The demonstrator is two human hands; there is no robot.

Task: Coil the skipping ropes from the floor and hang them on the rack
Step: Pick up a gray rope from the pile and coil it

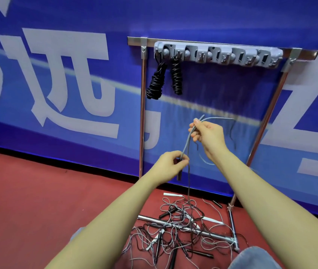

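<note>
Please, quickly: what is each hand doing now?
Left hand: pinches the grey rope low down.
Right hand: grips the same rope higher up.

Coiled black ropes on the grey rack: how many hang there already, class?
2. One coiled rope hangs from the leftmost hook of the rack; a second coiled rope hangs from the next hook to its right.

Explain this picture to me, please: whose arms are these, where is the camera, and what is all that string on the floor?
No machine here: a person wears a camera on the head, looking down at their own bare arms. The left hand and right hand both hold one grey skipping rope, its cord trailing down to a tangled pile of ropes on the red floor. Ahead stands a metal rack with grey hooks; two coiled black ropes hang there.
</note>
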